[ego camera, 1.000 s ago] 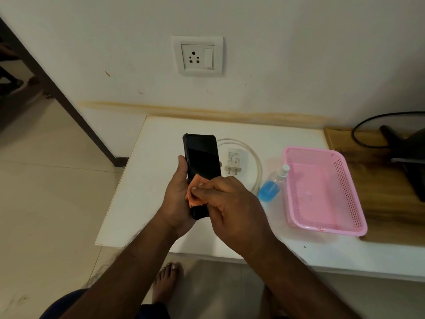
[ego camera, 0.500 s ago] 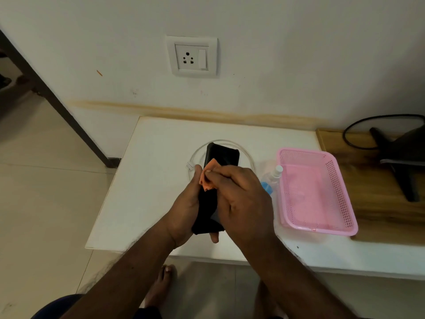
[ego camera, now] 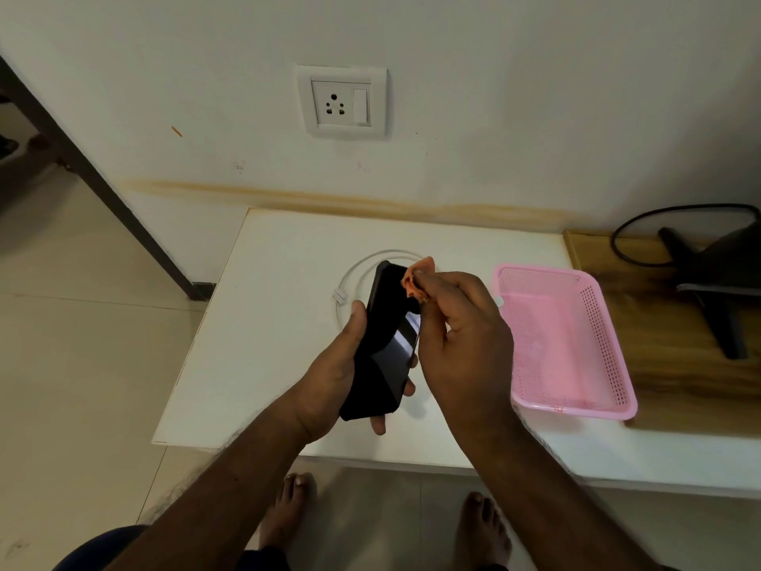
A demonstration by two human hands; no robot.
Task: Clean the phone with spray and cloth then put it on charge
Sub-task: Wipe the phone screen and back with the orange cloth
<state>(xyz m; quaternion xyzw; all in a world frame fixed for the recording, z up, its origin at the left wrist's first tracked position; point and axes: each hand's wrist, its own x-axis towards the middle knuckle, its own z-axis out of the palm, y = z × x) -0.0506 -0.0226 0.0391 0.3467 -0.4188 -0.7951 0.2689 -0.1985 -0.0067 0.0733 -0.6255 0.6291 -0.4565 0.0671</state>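
My left hand (ego camera: 333, 372) grips a black phone (ego camera: 381, 344) from below and holds it tilted above the white table (ego camera: 255, 344), screen facing up. My right hand (ego camera: 461, 340) pinches a small orange cloth (ego camera: 420, 278) against the phone's top right corner. A white charging cable (ego camera: 354, 278) lies coiled on the table behind the phone, its connector end at the left. The charger plug and most of the spray bottle are hidden behind my hands; only the bottle's white cap (ego camera: 499, 302) peeks out.
A wall socket with switch (ego camera: 341, 101) sits above the table. A pink plastic basket (ego camera: 564, 340) stands to the right, partly on a wooden board (ego camera: 692, 385). A black stand and cable (ego camera: 708, 274) are at far right. My bare feet are below the table edge.
The cloth in my right hand has slid from the phone's lower part up to its top corner. The phone has tilted, and my hands now cover the charger plug and spray bottle.
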